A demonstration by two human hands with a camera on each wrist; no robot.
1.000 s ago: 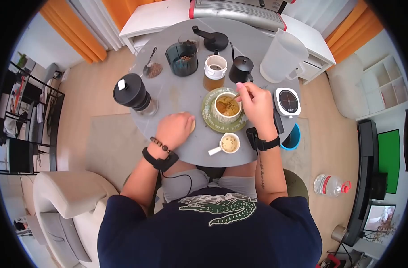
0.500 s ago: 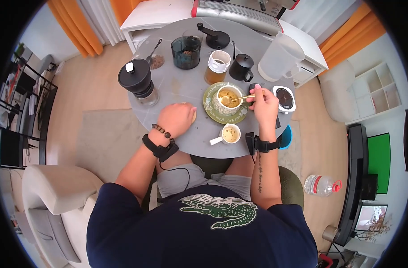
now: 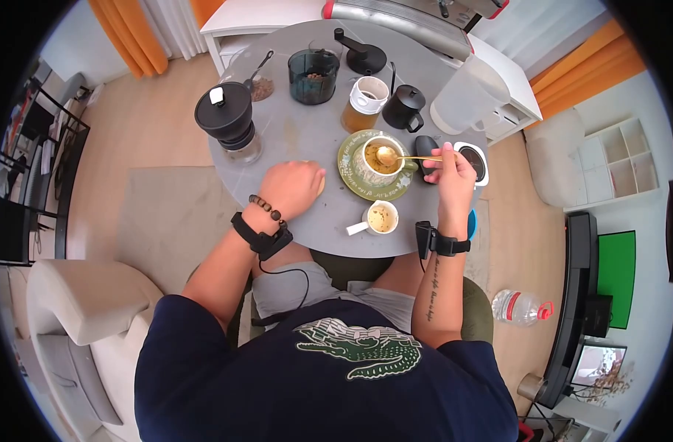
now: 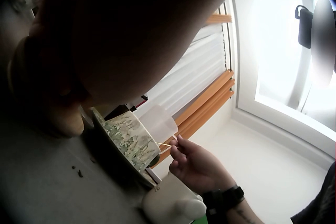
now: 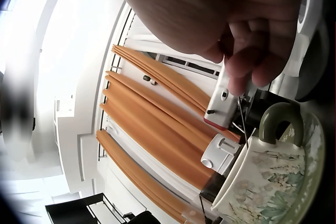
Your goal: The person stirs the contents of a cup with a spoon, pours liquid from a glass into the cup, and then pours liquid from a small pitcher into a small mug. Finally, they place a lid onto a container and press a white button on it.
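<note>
Room's got pale wood floor (image 3: 141,118), orange curtains (image 3: 130,37) at back, cream sofa (image 3: 86,295) lower left, black rack (image 3: 39,180) left, white cube shelf (image 3: 615,158) right.

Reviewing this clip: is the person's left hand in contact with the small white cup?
Apart. The head view shows bare grey tabletop between the left hand and the small white cup, handle included.

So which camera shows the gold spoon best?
The head view: it shows the gold spoon from bowl to handle, pinched by the right hand. Both wrist views show only a thin stretch between hand and cup.
</note>
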